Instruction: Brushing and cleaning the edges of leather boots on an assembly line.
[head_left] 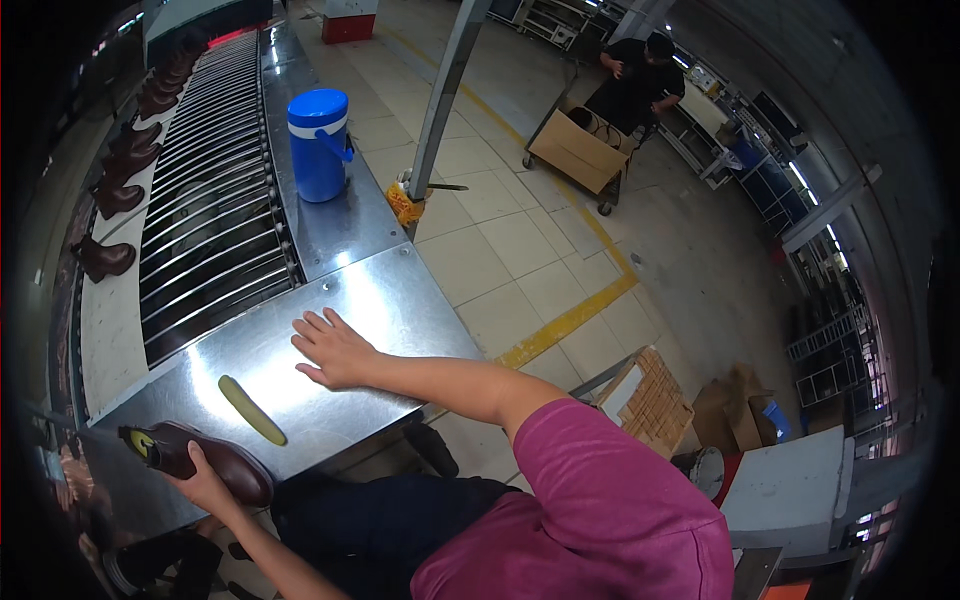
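Observation:
Near the table's left front edge, a dark brown ankle boot [240,467] lies along the metal tabletop, its opening to the left with something yellow-green showing inside. My left hand [205,486] grips it round the ankle, thumb on top; the other fingers are partly hidden. Farther right, my right hand [335,352] rests palm down on the metal table [390,300] with its fingers spread, holding nothing. Between the two hands lies a long olive-green insole [252,410], touched by neither.
A roller conveyor [215,190] runs away beyond the table, with several brown boots [105,258] along its left ledge. A blue drink jug [319,145] stands beside it. At the back, a person [640,85] is by a cart with a cardboard box [580,150].

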